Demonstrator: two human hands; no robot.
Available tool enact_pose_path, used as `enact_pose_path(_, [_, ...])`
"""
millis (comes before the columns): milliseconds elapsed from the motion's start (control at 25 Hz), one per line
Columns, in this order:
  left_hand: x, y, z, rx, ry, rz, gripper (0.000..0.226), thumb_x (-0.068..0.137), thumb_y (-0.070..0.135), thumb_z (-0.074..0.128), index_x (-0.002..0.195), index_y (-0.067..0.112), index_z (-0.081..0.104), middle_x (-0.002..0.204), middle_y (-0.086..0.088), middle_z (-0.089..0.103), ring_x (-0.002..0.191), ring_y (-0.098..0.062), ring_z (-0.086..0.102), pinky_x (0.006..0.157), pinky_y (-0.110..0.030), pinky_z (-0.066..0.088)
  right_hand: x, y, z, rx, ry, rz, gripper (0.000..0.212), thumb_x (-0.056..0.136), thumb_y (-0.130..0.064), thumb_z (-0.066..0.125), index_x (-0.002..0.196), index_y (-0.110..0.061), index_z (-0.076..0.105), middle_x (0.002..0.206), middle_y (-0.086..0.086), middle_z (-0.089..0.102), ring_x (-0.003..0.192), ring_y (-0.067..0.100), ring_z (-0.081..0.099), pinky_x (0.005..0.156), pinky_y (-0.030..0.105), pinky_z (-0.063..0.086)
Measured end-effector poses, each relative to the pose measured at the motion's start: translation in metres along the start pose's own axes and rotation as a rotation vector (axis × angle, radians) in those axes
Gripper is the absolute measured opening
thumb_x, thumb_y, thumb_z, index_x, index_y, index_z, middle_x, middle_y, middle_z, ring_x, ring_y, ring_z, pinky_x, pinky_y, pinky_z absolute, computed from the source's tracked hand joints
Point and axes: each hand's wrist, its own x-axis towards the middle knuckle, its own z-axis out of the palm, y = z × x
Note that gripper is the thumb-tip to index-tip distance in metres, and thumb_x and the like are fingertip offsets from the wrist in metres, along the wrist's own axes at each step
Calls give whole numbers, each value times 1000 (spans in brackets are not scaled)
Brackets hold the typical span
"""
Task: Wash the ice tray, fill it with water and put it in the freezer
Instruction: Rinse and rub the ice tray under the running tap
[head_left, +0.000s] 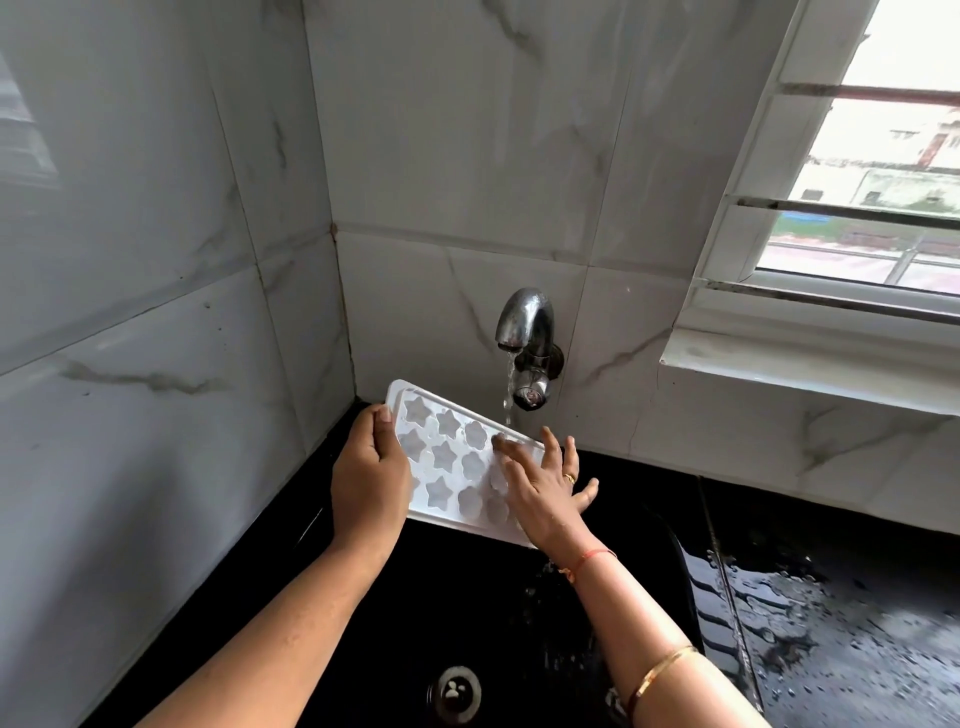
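Grey-veined marble tiles (156, 312) are seen behind a black sink (467, 613), where a white ice tray (447, 457) is held tilted under a running tap (522, 322). Its left end is gripped by the left hand (369, 467); the right hand (540, 488) is laid on it, fingers spread flat. A wet one-ended grip could let it slip; splashing is likely. No writing is legible.

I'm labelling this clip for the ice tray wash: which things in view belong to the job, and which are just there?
In use: ice tray, running tap, black sink, left hand gripping the tray's edge, right hand flat on its moulds.
Just there: window, sill, wet counter.
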Motion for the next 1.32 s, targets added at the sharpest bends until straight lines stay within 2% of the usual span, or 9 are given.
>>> enact_pose_path(160, [-2,-2,2,10,3,4,33,99,27,33,111,8,57,94,2,57,85,-16,47,69,-19,28,-3,-5,4,25,4,1,32,96,-34,34,120,-43,53,158,-2,1,143,16,-21,107,60,-15])
enact_pose_path(280, [-1,1,0,17,5,17,33,99,27,33,110,7,57,100,-5,61,86,-20,50,69,-21,29,2,-9,-3,17,9,-2,34,97,-36,32,122,-45,52,158,-4,-2,142,16,-23,106,59,-17])
enact_pose_path(440, [1,3,-2,-6,9,13,34,99,28,33,112,8,57,94,1,56,86,-17,48,73,-21,30,-2,-8,-4,35,24,25,34,97,-33,31,121,-44,52,158,-4,-1,142,16,-22,106,59,-17])
enact_pose_path(560, [-3,1,0,9,4,23,33,99,26,33,111,6,57,91,3,54,83,-16,46,67,-18,27,-3,-14,-1,38,20,22,31,97,-33,32,116,-39,57,158,-2,1,143,16,-21,107,59,-15])
enact_pose_path(680, [-2,2,-1,10,4,22,33,99,26,33,112,7,57,92,4,53,84,-15,46,66,-17,27,1,-15,-4,48,16,21,33,97,-36,31,119,-42,55,158,-3,-1,142,16,-22,107,59,-17])
enact_pose_path(800, [1,2,-3,1,12,17,33,99,27,33,110,8,58,93,1,57,84,-17,47,70,-21,29,0,-12,-5,50,25,45,34,98,-36,30,122,-42,53,158,-4,-1,143,16,-21,107,59,-16])
enact_pose_path(960, [-3,0,-2,11,12,19,32,99,25,33,109,7,58,91,0,56,82,-17,47,66,-19,27,-5,-13,-2,30,7,31,31,97,-34,31,117,-37,55,158,-2,1,143,17,-20,107,59,-14])
enact_pose_path(1160, [-4,-2,-2,9,16,19,33,99,26,33,110,7,57,89,1,54,82,-18,47,66,-20,28,-1,-13,-5,37,9,37,34,98,-37,29,121,-43,53,158,-4,-1,142,16,-22,107,59,-17])
enact_pose_path(1320, [-4,-3,-3,-2,19,6,32,99,26,33,106,7,57,84,1,54,79,-19,47,63,-21,27,-5,-13,-2,58,0,49,30,97,-35,32,115,-38,56,158,-2,1,143,16,-21,107,60,-15])
